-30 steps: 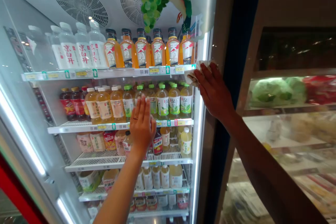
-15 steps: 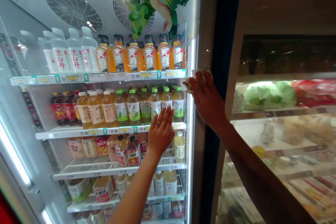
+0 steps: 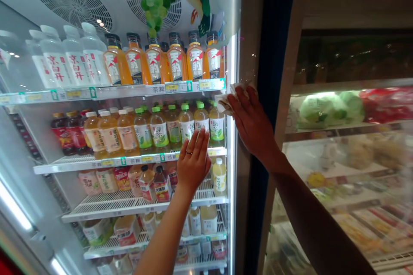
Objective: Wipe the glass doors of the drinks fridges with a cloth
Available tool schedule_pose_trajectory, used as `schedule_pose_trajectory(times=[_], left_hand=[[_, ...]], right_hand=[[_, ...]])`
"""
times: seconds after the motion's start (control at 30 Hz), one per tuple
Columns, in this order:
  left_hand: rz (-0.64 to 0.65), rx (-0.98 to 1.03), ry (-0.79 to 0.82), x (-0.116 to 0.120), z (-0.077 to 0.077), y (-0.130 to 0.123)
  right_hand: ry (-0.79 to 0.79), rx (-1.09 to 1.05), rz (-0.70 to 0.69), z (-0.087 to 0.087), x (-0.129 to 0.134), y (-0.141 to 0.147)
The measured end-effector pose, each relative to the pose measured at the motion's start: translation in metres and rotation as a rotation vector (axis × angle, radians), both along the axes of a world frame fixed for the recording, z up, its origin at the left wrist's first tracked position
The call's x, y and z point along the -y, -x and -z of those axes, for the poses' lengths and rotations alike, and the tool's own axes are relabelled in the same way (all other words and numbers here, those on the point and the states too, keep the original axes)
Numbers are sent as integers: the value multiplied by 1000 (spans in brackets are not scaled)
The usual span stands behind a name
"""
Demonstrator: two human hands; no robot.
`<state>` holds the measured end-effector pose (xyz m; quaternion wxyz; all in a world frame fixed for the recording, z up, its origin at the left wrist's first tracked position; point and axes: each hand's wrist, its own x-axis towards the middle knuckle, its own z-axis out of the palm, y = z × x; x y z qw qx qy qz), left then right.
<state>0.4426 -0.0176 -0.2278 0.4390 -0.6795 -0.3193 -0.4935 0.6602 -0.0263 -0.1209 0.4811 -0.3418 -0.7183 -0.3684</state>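
Note:
My left hand [image 3: 192, 159], with a ring on one finger, lies flat with its fingers stretched against the glass door, in front of the green-capped tea bottles [image 3: 158, 130]. To its right and higher up, my right hand [image 3: 253, 122] presses a pale crumpled cloth [image 3: 226, 102] on the door's right edge and dark frame [image 3: 250, 43]. The cloth sticks out past the fingertips to the left and above them. Behind the glass, orange drink bottles [image 3: 176, 62] stand on the top shelf.
White-capped water bottles [image 3: 72, 60] stand at the upper left inside the fridge. Lower shelves [image 3: 106, 204] hold more drinks. On the right, a second cooler shows wrapped green produce [image 3: 318, 109] and red packages [image 3: 387, 103]. A bird and grape decal [image 3: 156, 4] is on the glass.
The view has shifted nearer to the upper shelves, which look larger. Both hands stay at nearly the same places, the cloth still under my right hand.

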Motion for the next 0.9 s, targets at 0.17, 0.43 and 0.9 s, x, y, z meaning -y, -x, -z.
schedule_pose_trajectory(times=[0.17,0.43,0.9], left_hand=[[9,3,-4,0,0,0],[1,-18,-1,3,-1,1],[11,196,-13,12,4,49]], right_hand=[[19,48,-9,-7,-2,12],[18,48,-8,15,2,3],[32,84,-63,16,4,32]])
